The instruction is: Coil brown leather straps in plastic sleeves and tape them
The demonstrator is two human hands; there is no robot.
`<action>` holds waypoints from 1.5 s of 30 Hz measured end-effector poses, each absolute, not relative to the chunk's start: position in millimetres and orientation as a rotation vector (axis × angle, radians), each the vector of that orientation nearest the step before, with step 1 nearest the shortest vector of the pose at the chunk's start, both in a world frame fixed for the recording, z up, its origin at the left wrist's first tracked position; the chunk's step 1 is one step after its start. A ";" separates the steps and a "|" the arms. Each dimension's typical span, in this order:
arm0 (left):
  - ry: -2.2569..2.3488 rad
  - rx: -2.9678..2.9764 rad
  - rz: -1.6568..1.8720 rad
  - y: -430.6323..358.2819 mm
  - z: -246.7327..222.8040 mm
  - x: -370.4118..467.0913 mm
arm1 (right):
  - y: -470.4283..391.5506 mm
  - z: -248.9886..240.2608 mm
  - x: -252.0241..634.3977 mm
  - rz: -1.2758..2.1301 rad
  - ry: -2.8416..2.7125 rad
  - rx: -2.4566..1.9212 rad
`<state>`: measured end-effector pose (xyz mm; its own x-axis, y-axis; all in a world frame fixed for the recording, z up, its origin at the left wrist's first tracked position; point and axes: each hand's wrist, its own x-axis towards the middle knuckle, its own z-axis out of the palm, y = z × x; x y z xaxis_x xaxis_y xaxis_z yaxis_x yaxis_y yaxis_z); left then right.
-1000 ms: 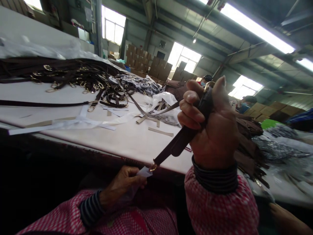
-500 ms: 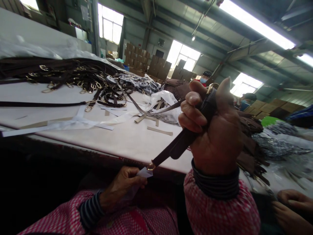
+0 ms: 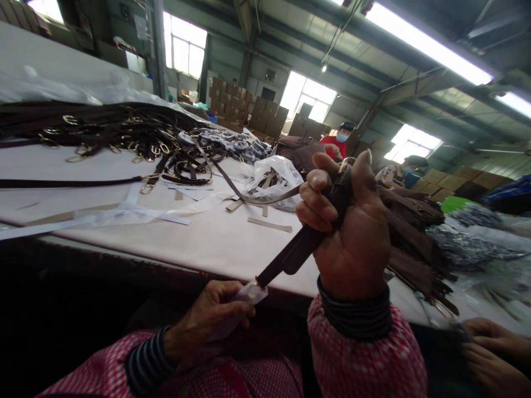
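My right hand (image 3: 348,221) is raised over the table edge, its fingers wrapped round a dark brown strap (image 3: 301,250) with gold-coloured metal at its top. The strap slants down to my left hand (image 3: 218,309), which pinches a whitish translucent wrapping strip (image 3: 255,293). At the strap's lower end, a small gold-coloured ring sits against this strip and is now partly covered by it. A long thin brown strap (image 3: 265,199) runs across the table behind and passes out of sight at my right hand.
A white table (image 3: 207,237) carries a heap of dark straps with gold clasps (image 3: 112,130), grey wrapped rings (image 3: 232,142), a clear plastic bag (image 3: 276,174) and paper strips (image 3: 269,224). Brown pieces (image 3: 409,237) lie at right. Another person's hands (image 3: 493,345) are at lower right; a masked person (image 3: 338,141) stands behind.
My right hand has come slightly down and left with the strap. The whitish strip in my left hand has moved up over the ring at the strap's lower end.
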<state>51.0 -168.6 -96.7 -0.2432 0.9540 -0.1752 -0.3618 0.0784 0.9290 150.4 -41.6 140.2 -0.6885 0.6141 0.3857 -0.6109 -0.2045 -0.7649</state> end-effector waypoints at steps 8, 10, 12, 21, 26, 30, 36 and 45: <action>0.924 0.738 1.429 -173.8 -53.3 37.3 | -24.8 131.3 147.6 2.052 -1.054 0.033; 0.906 0.748 1.436 -172.9 -45.8 33.2 | -21.9 125.8 145.3 2.081 -1.020 0.026; 0.906 0.779 1.415 -171.4 -40.0 29.5 | -19.7 119.9 142.7 2.106 -0.999 0.029; 0.900 0.790 1.295 -164.0 -34.9 28.2 | -21.1 96.3 132.1 2.153 -1.005 0.075; 0.775 0.758 1.276 -160.5 -32.4 30.5 | -24.5 82.7 131.7 2.151 -1.061 0.150; 0.684 0.720 1.256 -158.5 -34.0 30.1 | -28.4 75.3 130.2 2.163 -1.092 0.171; 0.785 0.742 1.300 -155.4 -33.8 27.0 | -42.2 55.1 130.8 2.121 -1.216 0.078; 1.087 0.825 1.304 -169.6 -21.9 2.9 | -20.3 21.0 156.1 2.001 -1.706 -0.212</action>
<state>2.9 -169.6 -21.9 -0.0606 0.9867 -0.1510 -0.3264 0.1234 0.9371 156.1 -20.3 21.0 -0.8639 0.4633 0.1976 -0.2683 -0.0912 -0.9590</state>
